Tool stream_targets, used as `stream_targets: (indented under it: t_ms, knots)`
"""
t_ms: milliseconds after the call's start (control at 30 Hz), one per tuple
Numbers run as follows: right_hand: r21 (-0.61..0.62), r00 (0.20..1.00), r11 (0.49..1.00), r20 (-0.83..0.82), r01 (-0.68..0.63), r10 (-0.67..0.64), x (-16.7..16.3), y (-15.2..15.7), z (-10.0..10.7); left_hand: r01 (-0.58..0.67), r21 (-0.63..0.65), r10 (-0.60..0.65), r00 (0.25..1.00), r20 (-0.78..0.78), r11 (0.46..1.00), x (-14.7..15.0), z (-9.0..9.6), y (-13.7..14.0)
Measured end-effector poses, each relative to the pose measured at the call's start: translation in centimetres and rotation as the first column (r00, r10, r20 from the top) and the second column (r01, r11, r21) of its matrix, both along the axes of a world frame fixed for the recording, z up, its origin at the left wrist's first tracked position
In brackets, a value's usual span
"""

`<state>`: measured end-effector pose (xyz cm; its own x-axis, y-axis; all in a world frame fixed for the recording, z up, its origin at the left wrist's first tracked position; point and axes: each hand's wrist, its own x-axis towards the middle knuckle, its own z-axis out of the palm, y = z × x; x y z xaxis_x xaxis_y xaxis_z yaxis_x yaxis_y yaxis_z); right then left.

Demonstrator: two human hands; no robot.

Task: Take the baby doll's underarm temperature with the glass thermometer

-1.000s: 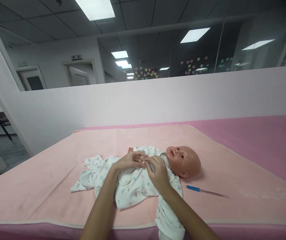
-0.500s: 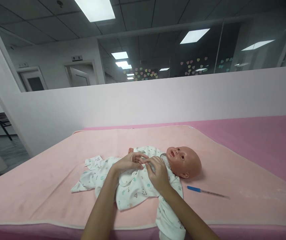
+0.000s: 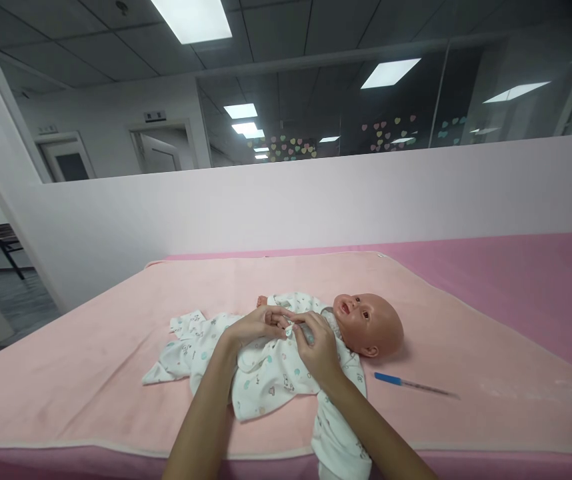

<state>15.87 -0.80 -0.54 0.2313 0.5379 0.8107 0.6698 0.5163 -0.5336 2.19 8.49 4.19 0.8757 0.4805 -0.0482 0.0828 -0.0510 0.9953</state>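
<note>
A baby doll (image 3: 371, 323) lies on its back, head to the right, in a white printed baby outfit (image 3: 266, 387). Over its chest my two hands meet. My left hand (image 3: 261, 325) has curled fingers, with the thumb and fingertips at a small bit of the outfit's cloth. From the other side, my right hand (image 3: 317, 343) pinches at the same bit, which shows white between the fingertips. Whether it is a tie or an edge, I cannot tell. One sleeve hangs past the front edge under my right forearm, and the trouser legs spread to the left.
A blue-ended thin stick-like thing (image 3: 389, 379) lies right of the doll, below its head. Under everything is a peach blanket (image 3: 91, 373) on a pink surface (image 3: 526, 287). Behind stands a white low wall (image 3: 316, 207) with glass above.
My fingertips have shifted slightly, and a small white bit of cloth now shows between them. The doll and the blue-ended stick have stayed in place.
</note>
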Motion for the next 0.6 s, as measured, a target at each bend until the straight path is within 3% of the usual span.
stream_targets:
  t_ms: [200, 400, 600]
  knots:
    - [-0.031, 1.0, 1.0, 0.029, 0.007, -0.006, -0.1, 0.0, 0.0, 0.053, 0.007, -0.053, 0.999, -0.007, 0.999, 0.2, 1.0, -1.0]
    - [-0.06, 0.99, 0.997, 0.134, 0.052, -0.044, -0.2, 0.0, 0.0, 0.023, 0.019, -0.022, 1.0, -0.017, 1.0, 0.4, 1.3, -1.6]
    - [-0.086, 0.992, 0.993, 0.106, 0.081, -0.072, 0.0, 0.4, -0.5, -0.006, -0.006, 0.006, 1.0, -0.001, 1.0, 0.6, 1.0, -1.8]
